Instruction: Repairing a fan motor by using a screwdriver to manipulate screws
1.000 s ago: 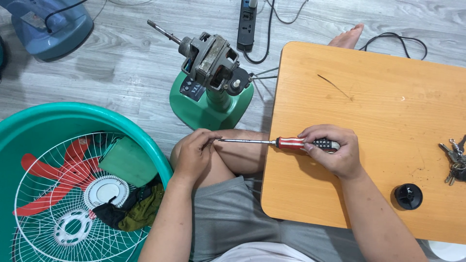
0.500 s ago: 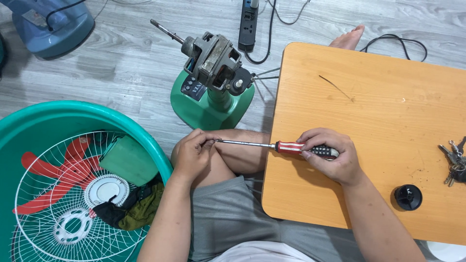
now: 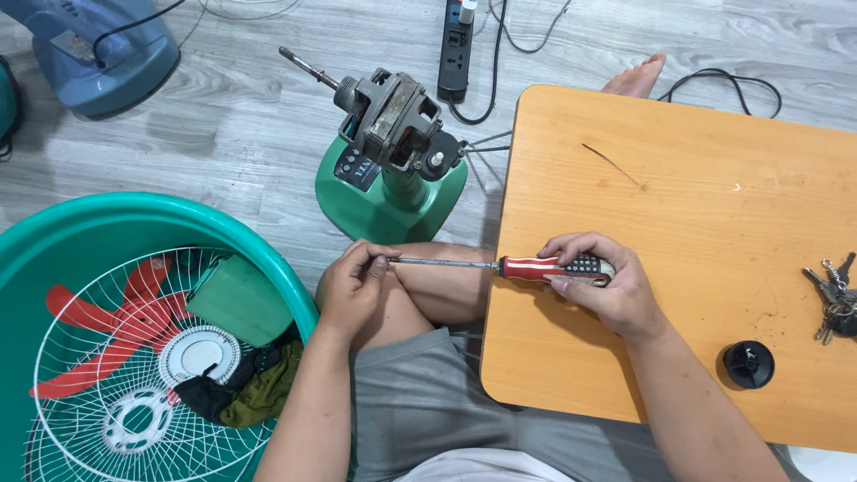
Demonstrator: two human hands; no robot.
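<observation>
Orange wooden table (image 3: 696, 214) sits low on grey plank floor (image 3: 223, 134).

Red-handled screwdriver (image 3: 500, 265), level, tip seemingly pinched.

You are holding a screwdriver (image 3: 536, 267) level across your lap, your right hand (image 3: 603, 290) gripping its red-and-black handle over the edge of the orange table (image 3: 696, 223), while your left hand (image 3: 351, 290) is pinching the tip of its shaft. At 12 o'clock from your left hand, a stripped fan motor on a green base (image 3: 393, 170) is standing on the floor. At 9 o'clock, a teal basin (image 3: 80, 223) is holding a white fan grille (image 3: 98, 375). At 3 o'clock on the table, keys (image 3: 832, 295) and a black knob (image 3: 748, 364) are lying.
</observation>
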